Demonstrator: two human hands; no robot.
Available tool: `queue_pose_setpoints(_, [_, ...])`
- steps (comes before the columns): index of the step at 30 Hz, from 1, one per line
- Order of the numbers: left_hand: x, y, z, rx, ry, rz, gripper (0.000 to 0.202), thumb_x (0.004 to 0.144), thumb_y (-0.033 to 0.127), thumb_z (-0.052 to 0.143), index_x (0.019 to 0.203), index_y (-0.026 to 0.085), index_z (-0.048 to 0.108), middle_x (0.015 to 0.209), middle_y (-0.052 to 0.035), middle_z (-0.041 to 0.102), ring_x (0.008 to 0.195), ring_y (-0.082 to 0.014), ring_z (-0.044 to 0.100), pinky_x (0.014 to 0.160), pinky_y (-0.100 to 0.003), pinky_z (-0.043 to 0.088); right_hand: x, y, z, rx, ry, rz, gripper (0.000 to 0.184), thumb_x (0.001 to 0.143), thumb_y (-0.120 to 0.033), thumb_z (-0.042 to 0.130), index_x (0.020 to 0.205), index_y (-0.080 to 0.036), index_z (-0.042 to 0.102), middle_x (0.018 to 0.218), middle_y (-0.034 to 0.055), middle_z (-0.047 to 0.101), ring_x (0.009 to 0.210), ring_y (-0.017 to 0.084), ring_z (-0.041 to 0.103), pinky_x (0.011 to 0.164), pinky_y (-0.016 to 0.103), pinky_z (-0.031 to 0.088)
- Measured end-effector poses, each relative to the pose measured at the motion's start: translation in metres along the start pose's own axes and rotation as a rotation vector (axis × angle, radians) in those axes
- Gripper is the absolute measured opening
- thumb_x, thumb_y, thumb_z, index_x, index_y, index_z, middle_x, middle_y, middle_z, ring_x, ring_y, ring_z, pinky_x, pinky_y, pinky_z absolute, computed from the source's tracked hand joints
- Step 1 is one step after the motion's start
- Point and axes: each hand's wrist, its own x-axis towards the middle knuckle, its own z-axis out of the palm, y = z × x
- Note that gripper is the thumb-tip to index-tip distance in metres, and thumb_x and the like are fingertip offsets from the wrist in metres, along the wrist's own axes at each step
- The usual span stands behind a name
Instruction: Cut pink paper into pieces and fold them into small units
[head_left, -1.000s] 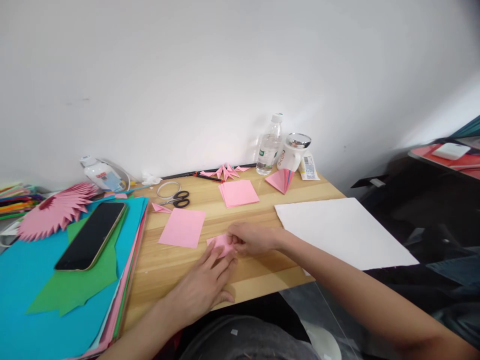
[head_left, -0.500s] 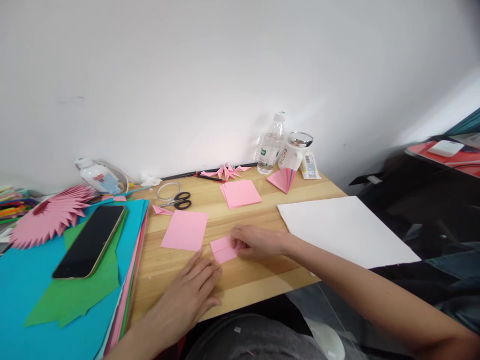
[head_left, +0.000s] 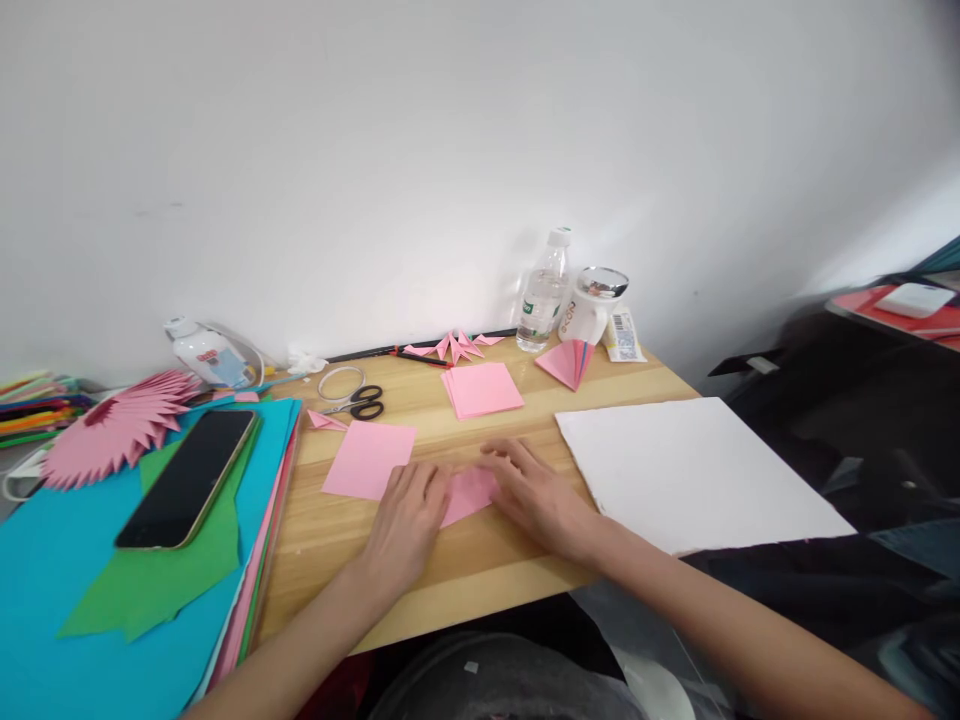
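A small folded piece of pink paper (head_left: 466, 497) lies on the wooden table between my two hands. My left hand (head_left: 409, 515) bends its fingers over the paper's left edge and grips it there; its thumb is hidden. At the right edge, my right hand (head_left: 540, 500) has its fingers apart and slightly blurred, the tips over the paper's upper right part. Beside my left hand lies a flat pink square (head_left: 369, 458). A stack of pink squares (head_left: 484, 389) sits farther back.
Scissors (head_left: 361, 403), a pink folded triangle (head_left: 326, 421) and a water bottle (head_left: 544, 295) stand or lie toward the wall. A mug (head_left: 589, 310) is beside the bottle. White board (head_left: 697, 475) lies right; a phone (head_left: 187, 480) rests on coloured sheets (head_left: 45, 580) left.
My left hand has moved up and right onto the paper's left edge. My right hand has shifted right and spread its fingers. More of the pink paper's left side is now covered.
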Motion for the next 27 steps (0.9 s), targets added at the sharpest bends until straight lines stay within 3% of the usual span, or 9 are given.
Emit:
queue_pose_setpoints(2, [-0.002, 0.001, -0.001, -0.055, 0.031, 0.075, 0.033, 0.089, 0.008, 0.036, 0.118, 0.013, 0.049, 0.095, -0.0109, 0.058, 0.085, -0.0221, 0.055, 0.072, -0.037, 0.047, 0.004, 0.005, -0.001, -0.067, -0.014, -0.032, 0.046, 0.08, -0.005, 0.045, 0.124, -0.019, 0.042, 0.12, 0.0128, 0.049, 0.112, 0.025, 0.043, 0.09, 0.044, 0.044])
queue_pose_setpoints(4, [-0.003, 0.002, -0.003, -0.122, 0.048, 0.161, 0.036, 0.089, 0.008, 0.035, 0.123, 0.012, 0.045, 0.102, -0.0133, 0.057, 0.092, -0.0222, 0.055, 0.076, -0.036, 0.048, 0.008, 0.007, -0.002, -0.1, -0.07, -0.072, 0.048, 0.08, -0.004, 0.044, 0.125, -0.018, 0.042, 0.112, 0.0121, 0.055, 0.106, 0.024, 0.047, 0.087, 0.043, 0.046])
queue_pose_setpoints(8, [-0.005, 0.002, -0.01, -0.163, -0.002, 0.269, 0.039, 0.09, 0.007, 0.035, 0.128, 0.008, 0.041, 0.109, -0.0158, 0.059, 0.102, -0.0233, 0.054, 0.085, -0.039, 0.048, 0.006, 0.003, -0.003, -0.164, -0.131, -0.151, 0.028, 0.088, -0.008, 0.039, 0.112, -0.015, 0.052, 0.091, 0.0096, 0.06, 0.083, 0.02, 0.053, 0.074, 0.036, 0.048])
queue_pose_setpoints(12, [-0.014, 0.0, -0.017, -0.112, -0.063, 0.358, 0.037, 0.091, 0.007, 0.031, 0.124, 0.007, 0.047, 0.108, -0.015, 0.064, 0.104, -0.0228, 0.057, 0.089, -0.039, 0.049, -0.002, 0.0, -0.01, -0.201, -0.197, -0.249, 0.023, 0.092, -0.012, 0.035, 0.097, -0.014, 0.058, 0.091, 0.0109, 0.059, 0.079, 0.019, 0.052, 0.07, 0.034, 0.047])
queue_pose_setpoints(16, [-0.024, 0.0, -0.017, -0.048, -0.099, 0.427, 0.036, 0.091, 0.007, 0.032, 0.123, 0.008, 0.05, 0.123, -0.015, 0.059, 0.12, -0.0217, 0.05, 0.096, -0.037, 0.046, -0.014, -0.006, -0.016, -0.204, -0.252, -0.289, 0.023, 0.091, -0.011, 0.037, 0.103, -0.01, 0.057, 0.103, 0.0168, 0.06, 0.101, 0.024, 0.053, 0.083, 0.038, 0.048])
queue_pose_setpoints(20, [-0.029, 0.001, -0.012, -0.015, -0.127, 0.42, 0.037, 0.093, 0.02, 0.039, 0.126, 0.006, 0.047, 0.13, -0.015, 0.053, 0.127, -0.0235, 0.041, 0.1, -0.038, 0.044, -0.03, -0.024, -0.008, -0.32, -0.234, -0.251, 0.038, 0.086, -0.007, 0.043, 0.123, 0.002, 0.047, 0.131, 0.0257, 0.046, 0.129, 0.03, 0.035, 0.102, 0.04, 0.039])
queue_pose_setpoints(23, [-0.031, 0.001, -0.011, -0.024, -0.167, 0.403, 0.046, 0.091, 0.031, 0.044, 0.129, 0.006, 0.043, 0.135, -0.0147, 0.047, 0.132, -0.0238, 0.032, 0.105, -0.04, 0.038, -0.038, -0.037, 0.008, -0.348, -0.237, -0.226, 0.058, 0.089, -0.027, 0.049, 0.136, 0.003, 0.031, 0.143, 0.0239, 0.032, 0.136, 0.03, 0.022, 0.108, 0.039, 0.033])
queue_pose_setpoints(27, [-0.034, -0.002, -0.016, -0.045, -0.236, 0.38, 0.054, 0.089, 0.033, 0.048, 0.137, 0.011, 0.033, 0.141, -0.011, 0.04, 0.134, -0.0218, 0.028, 0.112, -0.048, 0.021, -0.047, -0.037, 0.023, -0.357, -0.207, -0.207, 0.094, 0.077, -0.062, 0.051, 0.138, 0.005, 0.026, 0.144, 0.0259, 0.026, 0.137, 0.035, 0.013, 0.109, 0.044, 0.03])
